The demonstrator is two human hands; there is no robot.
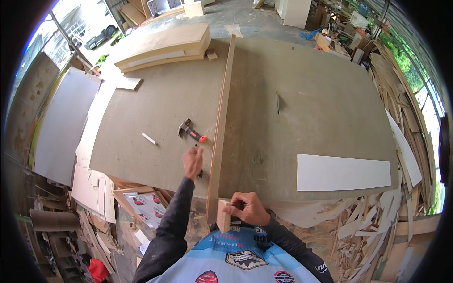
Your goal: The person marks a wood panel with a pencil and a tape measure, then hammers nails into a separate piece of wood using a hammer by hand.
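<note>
My left hand [192, 163] is over the table just left of a long upright wooden board [222, 113]. Its fingers are closed in a pinch, and what they hold is too small to name. Beyond its fingertips lies a claw hammer [191, 131] with a black and orange handle. A short white stick [149, 138] rests farther left. At the near end of the board, my right hand [250, 208] grips a small pale wooden block [223, 216]. The block is close against my shirt and the end of the board. A small dark thing [200, 174] is partly hidden by my left wrist.
The board divides the brown table [302, 122] lengthwise. A white panel strip [343, 172] lies at the near right, and a thin dark curved piece [278, 103] farther back. A long pale wooden box [165, 47] stands far left. Wood offcuts [373, 221] pile up beyond the right edge.
</note>
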